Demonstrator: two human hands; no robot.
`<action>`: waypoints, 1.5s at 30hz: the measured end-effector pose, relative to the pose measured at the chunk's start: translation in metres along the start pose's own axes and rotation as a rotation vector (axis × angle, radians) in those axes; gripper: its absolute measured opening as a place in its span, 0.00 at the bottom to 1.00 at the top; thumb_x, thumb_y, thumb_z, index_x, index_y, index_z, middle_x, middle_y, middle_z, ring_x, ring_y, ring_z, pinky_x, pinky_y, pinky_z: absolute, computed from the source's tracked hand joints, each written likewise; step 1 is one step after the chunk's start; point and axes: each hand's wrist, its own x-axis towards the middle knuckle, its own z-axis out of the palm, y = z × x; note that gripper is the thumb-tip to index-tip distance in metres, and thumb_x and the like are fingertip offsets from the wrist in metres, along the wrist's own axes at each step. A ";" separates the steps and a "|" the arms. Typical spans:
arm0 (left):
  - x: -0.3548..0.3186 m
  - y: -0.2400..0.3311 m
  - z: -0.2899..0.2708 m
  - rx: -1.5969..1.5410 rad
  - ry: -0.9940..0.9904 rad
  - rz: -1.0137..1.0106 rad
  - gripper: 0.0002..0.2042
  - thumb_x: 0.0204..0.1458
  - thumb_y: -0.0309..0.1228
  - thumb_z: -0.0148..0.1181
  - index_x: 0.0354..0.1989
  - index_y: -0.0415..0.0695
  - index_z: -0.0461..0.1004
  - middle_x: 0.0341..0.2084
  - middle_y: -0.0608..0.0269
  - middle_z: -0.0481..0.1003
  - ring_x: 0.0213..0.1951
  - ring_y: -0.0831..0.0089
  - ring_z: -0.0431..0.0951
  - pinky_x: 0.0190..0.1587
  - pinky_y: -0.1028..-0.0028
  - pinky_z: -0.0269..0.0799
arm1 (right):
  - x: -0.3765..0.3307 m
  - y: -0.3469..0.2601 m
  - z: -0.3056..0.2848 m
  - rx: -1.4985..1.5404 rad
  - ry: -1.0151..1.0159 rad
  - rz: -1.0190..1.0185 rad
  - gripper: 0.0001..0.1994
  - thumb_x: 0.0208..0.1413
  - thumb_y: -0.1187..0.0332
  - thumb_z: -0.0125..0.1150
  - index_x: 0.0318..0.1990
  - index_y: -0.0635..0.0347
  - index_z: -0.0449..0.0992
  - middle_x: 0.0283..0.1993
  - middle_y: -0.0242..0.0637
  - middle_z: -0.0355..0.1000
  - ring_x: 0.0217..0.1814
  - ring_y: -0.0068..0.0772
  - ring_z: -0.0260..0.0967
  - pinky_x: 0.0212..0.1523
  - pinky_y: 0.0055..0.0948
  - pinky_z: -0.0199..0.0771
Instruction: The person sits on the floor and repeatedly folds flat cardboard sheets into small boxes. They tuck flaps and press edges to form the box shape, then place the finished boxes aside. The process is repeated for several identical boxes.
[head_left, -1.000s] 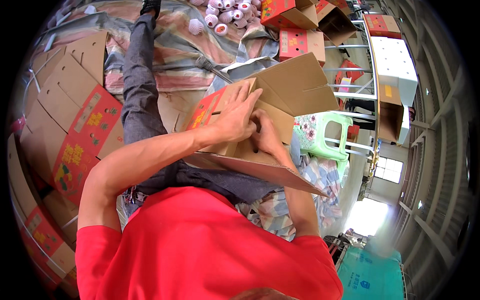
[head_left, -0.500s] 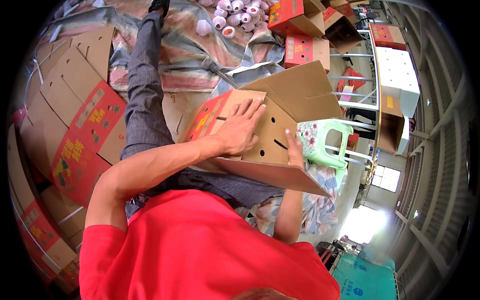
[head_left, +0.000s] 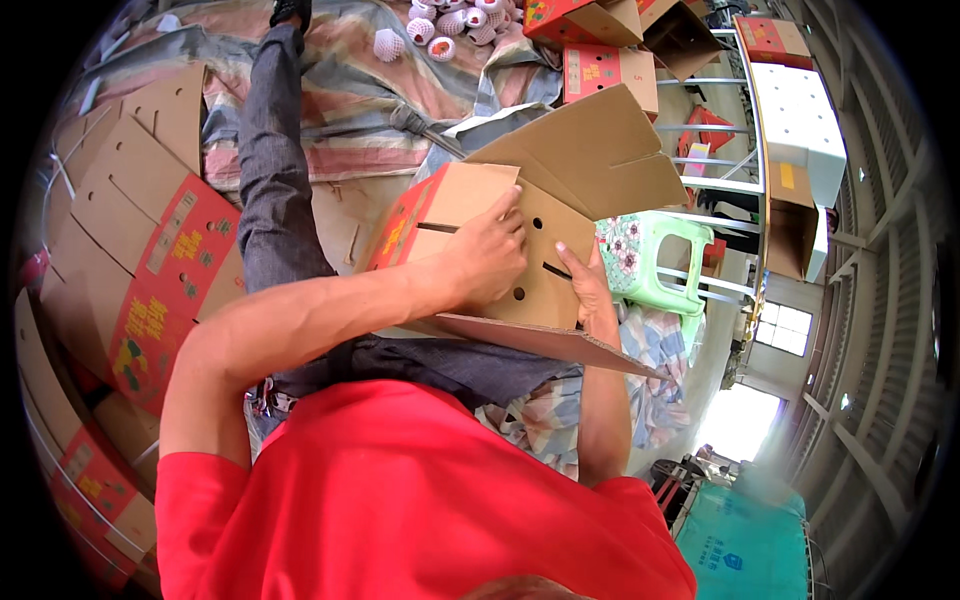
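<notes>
A partly folded cardboard box (head_left: 450, 195), red on one side and plain brown elsewhere, rests across my lap. Its large flap (head_left: 595, 150) stands up at the far side, and another flap (head_left: 540, 335) sticks out toward my body. My left hand (head_left: 490, 250) has its fingers bent around the edge of a slotted panel. On the right, my right hand (head_left: 590, 285) grips the end panel with holes (head_left: 545, 245), the thumb lying on its face near a dark slot. The other fingers of that hand are mostly hidden.
Flattened red-and-brown cartons (head_left: 165, 270) are stacked at my left. Fruits in pale foam nets (head_left: 440, 30) lie on a striped sheet (head_left: 350, 110) ahead. A green stool (head_left: 660, 260), several opened boxes (head_left: 605, 75) and a white foam box (head_left: 800, 110) are on the right.
My left hand's fingers have gone from lying flat on the panel to bent around its edge. The right hand has shifted slightly, still on the end panel.
</notes>
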 end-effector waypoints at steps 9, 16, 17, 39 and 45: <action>0.032 0.010 0.017 -0.197 -0.522 0.247 0.16 0.59 0.37 0.55 0.45 0.46 0.87 0.47 0.56 0.85 0.53 0.53 0.83 0.72 0.52 0.57 | 0.001 0.023 0.022 -0.161 -0.152 -0.066 0.49 0.59 0.77 0.65 0.83 0.60 0.39 0.78 0.48 0.57 0.79 0.43 0.55 0.77 0.40 0.60; -0.031 -0.014 0.061 -0.762 0.527 -0.135 0.19 0.48 0.28 0.64 0.50 0.37 0.75 0.56 0.46 0.70 0.66 0.44 0.66 0.70 0.49 0.62 | 0.020 0.100 0.035 -0.672 0.009 -0.750 0.30 0.77 0.54 0.45 0.76 0.67 0.60 0.84 0.56 0.46 0.87 0.58 0.40 0.83 0.53 0.38; -0.043 -0.023 0.056 -0.649 0.455 -0.214 0.19 0.49 0.28 0.64 0.50 0.38 0.75 0.56 0.47 0.71 0.65 0.45 0.66 0.70 0.48 0.62 | 0.020 0.095 0.042 -0.708 -0.015 -0.776 0.29 0.74 0.55 0.50 0.74 0.67 0.63 0.82 0.56 0.50 0.85 0.58 0.43 0.82 0.54 0.40; -0.075 -0.029 0.081 -0.916 0.348 -0.692 0.50 0.48 0.33 0.76 0.80 0.49 0.52 0.72 0.28 0.55 0.70 0.26 0.60 0.73 0.44 0.61 | 0.028 0.083 0.038 -0.145 0.097 -0.088 0.37 0.60 0.62 0.75 0.72 0.65 0.64 0.70 0.45 0.70 0.72 0.39 0.66 0.72 0.40 0.66; -0.071 -0.063 0.023 -0.780 0.397 -0.691 0.49 0.48 0.29 0.74 0.80 0.50 0.53 0.72 0.30 0.57 0.72 0.31 0.59 0.74 0.47 0.61 | 0.027 0.017 0.078 -0.046 0.027 -0.295 0.42 0.58 0.66 0.77 0.75 0.64 0.58 0.69 0.44 0.70 0.69 0.39 0.69 0.69 0.38 0.70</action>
